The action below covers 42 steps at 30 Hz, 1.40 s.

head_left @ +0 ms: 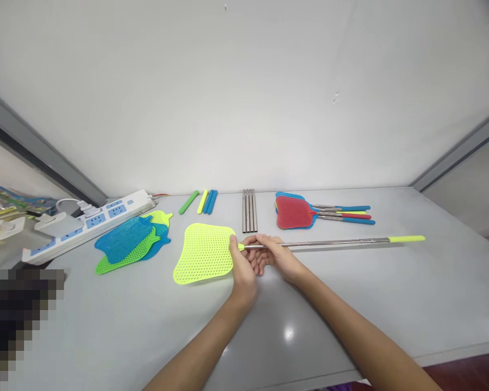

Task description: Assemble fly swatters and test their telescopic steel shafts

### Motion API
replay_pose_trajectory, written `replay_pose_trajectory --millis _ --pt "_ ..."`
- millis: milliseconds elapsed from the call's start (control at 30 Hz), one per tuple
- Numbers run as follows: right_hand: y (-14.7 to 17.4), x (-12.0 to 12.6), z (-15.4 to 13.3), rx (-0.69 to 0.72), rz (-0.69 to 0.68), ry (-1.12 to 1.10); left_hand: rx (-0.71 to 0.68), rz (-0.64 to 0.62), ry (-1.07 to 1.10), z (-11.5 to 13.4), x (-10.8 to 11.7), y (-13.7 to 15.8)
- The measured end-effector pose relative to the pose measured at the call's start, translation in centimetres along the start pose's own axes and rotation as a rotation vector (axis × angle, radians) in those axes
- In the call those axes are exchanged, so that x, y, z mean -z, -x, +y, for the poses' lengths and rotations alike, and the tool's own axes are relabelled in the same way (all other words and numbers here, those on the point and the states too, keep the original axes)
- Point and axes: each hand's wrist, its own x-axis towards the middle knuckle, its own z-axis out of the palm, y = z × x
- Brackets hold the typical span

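A yellow fly swatter (206,252) with its metal rod drawn out long lies across both my hands, above the table. My left hand (243,266) grips it where the perforated head meets the rod, thumb on top. Just to the right, my right hand (279,255) has its fingers around the thin rod. The rod runs on to the right and ends in a yellow grip. Behind my hands stands a row of several metal tubes (250,212). Finished-looking swatters with a red head (294,212) on top are stacked at the back right.
Loose blue and green swatter heads (124,239) overlap on the left. Behind them a white power strip (93,222) with plugs runs along the edge. Several coloured grip sleeves (188,202) lie near the wall. The grey table (370,304) meets a white wall (244,108).
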Motion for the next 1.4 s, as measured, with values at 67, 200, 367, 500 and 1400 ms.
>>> replay_pose_trajectory --millis 67,200,367,500,1400 --pt "0.01 0.00 -0.09 -0.032 -0.007 0.034 0.006 -0.046 0.018 0.15 0.11 0.04" --pt "-0.13 0.11 0.11 -0.077 -0.013 0.073 -0.010 -0.117 0.035 0.65 0.14 0.27" --pt "-0.29 0.26 0.38 -0.082 -0.011 0.080 -0.037 -0.117 0.036 0.87 0.03 0.41" --pt "-0.26 0.27 0.33 -0.086 -0.012 0.066 -0.044 -0.138 0.034 0.59 0.18 0.26" --pt "0.06 -0.24 0.62 0.001 0.127 0.104 -0.075 -0.053 -0.035 0.00 -0.15 0.06"
